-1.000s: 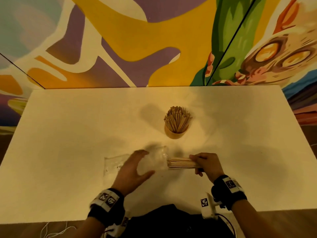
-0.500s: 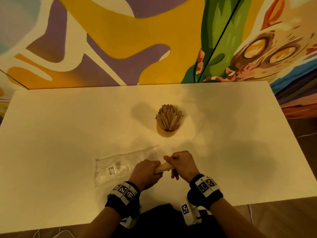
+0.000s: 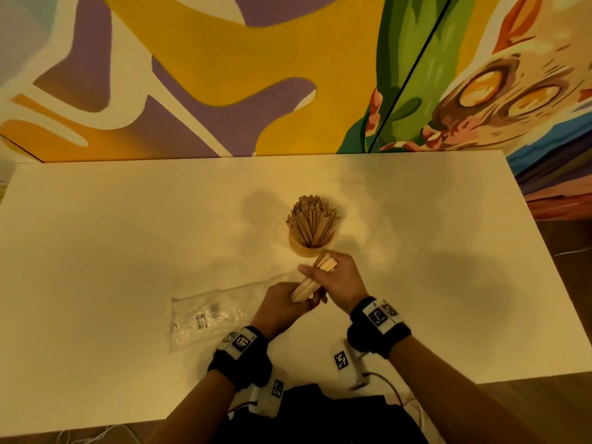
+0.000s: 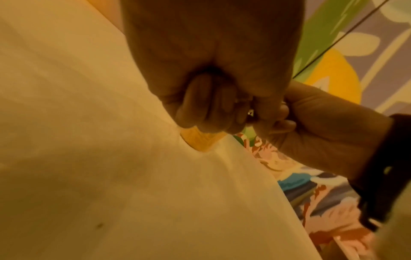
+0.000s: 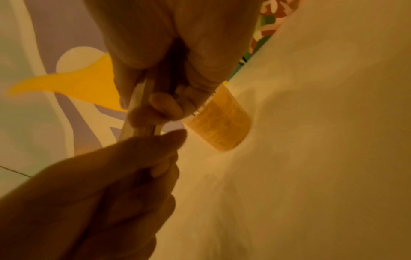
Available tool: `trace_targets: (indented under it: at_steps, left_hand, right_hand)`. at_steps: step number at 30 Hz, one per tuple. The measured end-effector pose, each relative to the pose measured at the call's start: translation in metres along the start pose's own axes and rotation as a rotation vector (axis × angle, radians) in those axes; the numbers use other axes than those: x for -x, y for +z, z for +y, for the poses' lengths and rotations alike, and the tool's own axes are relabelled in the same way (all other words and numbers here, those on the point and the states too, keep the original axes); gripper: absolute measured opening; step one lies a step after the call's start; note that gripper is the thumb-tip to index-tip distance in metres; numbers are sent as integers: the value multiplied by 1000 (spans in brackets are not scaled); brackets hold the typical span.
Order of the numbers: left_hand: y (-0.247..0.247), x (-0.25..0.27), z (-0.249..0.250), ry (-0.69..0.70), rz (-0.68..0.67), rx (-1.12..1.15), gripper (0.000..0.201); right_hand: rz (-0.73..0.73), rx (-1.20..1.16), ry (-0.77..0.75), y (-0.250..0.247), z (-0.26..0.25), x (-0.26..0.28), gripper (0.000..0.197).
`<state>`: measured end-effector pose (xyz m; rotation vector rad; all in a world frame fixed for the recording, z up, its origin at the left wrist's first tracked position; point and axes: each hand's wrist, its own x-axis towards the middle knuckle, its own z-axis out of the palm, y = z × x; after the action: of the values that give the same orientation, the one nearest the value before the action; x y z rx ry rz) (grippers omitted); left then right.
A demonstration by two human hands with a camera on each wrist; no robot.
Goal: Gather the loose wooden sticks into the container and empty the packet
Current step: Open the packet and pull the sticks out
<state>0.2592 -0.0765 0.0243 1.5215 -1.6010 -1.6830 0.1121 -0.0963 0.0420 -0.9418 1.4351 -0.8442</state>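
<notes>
Over white table (image 3: 128,251) — both hands' fingers (image 3: 312,304) clamped round stick bundle (image 3: 309,285) — near container (image 3: 309,246).

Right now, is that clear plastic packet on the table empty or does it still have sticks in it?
Empty, as far as shows: the packet lies flat and see-through, and both hands hold the stick bundle outside it.

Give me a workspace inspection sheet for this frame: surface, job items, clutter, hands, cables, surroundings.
Surface: white table, bare around the work.
Job's things: stick bundle held in both hands; wooden container upright, packed with sticks; clear packet flat, looks empty.
Clutter: nothing seen.
Grippers: left hand grips the bundle's lower end; right hand grips its upper end.
Cables: thin wires at the near table edge.
Surroundings: painted mural wall.
</notes>
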Motion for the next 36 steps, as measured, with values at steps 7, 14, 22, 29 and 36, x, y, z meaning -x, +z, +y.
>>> trace_targets:
  at_steps: [7, 14, 22, 29, 36]
  left_hand:
    - [-9, -59, 18, 55, 205, 19, 32]
    - [-8, -78, 3, 94, 274, -99, 8]
    - [-4, -86, -3, 111, 335, -138, 7]
    - [0, -85, -1, 133, 357, -129, 11]
    - [0, -88, -4, 135, 370, -193, 10]
  right_hand:
    - [110, 215, -216, -49, -62, -65, 31]
    - [45, 513, -333, -50, -74, -101, 33]
    - [-70, 1085, -492, -28, -29, -86, 51]
    - [32, 1251, -812, -23, -16, -92, 39]
    - [-74, 1386, -601, -6, -13, -98, 62]
